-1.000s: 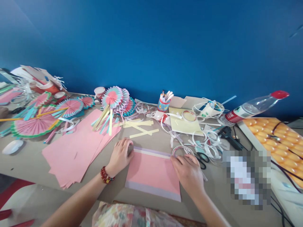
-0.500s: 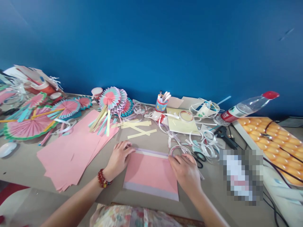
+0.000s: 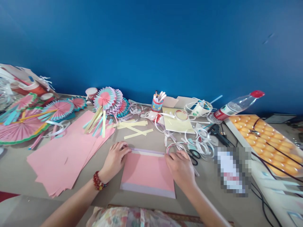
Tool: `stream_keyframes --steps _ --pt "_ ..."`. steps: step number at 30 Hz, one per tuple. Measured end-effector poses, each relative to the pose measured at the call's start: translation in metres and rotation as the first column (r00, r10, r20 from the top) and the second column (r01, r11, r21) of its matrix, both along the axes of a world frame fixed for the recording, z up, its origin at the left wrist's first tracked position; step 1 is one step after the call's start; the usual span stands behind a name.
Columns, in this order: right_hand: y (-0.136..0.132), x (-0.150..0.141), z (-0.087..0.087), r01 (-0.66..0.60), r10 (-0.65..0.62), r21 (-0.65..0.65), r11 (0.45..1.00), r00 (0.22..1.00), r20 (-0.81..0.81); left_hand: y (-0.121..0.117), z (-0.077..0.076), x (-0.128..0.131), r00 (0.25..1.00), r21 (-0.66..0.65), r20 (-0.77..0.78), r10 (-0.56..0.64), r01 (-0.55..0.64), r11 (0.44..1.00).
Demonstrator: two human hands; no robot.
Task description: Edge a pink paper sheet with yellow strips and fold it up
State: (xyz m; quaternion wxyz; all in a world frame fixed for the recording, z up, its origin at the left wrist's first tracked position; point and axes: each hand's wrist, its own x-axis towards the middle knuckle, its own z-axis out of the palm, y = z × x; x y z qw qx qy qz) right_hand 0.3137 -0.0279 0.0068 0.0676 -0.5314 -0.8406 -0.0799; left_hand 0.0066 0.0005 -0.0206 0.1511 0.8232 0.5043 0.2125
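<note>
The pink sheet with lavender bands (image 3: pixel 148 172) lies flat on the grey table (image 3: pixel 203 195), in front of the person, and a white strip runs along its far lavender band. The left hand (image 3: pixel 115 160), with a red bead bracelet (image 3: pixel 98 181) on its wrist, has its bent fingers at the far left corner of this sheet. The right hand (image 3: pixel 181 167) is at the far right corner, also with curled fingers. Both hands touch the sheet, but I cannot tell if they pinch the paper or only press it down.

To the left of the sheet there is a spread pile of pink paper (image 3: pixel 59 154), and the streamers of a pleated paper rosette (image 3: pixel 103 98) hang over its far end. Pale yellow strips (image 3: pixel 139 132) lie crossed beyond the sheet. Farther back stands a blue and red pen cup (image 3: pixel 156 106), and to the right of it one yellow sheet (image 3: pixel 175 125) carries a roll of tape (image 3: pixel 177 118). Near the right hand are the black scissors handles (image 3: pixel 194 153). A glue gun (image 3: pixel 219 136) lies farther right, and behind it a clear plastic bottle (image 3: pixel 227 111) leans with its red cap up.
</note>
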Motion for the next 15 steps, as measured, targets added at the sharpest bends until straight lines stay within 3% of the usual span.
stream_keyframes --steps 15 --pt "0.0025 -0.0003 0.0011 -0.030 0.032 -0.033 0.999 0.997 0.068 -0.0004 0.0005 0.0000 1.000 0.004 -0.001 -0.002 0.002 1.000"
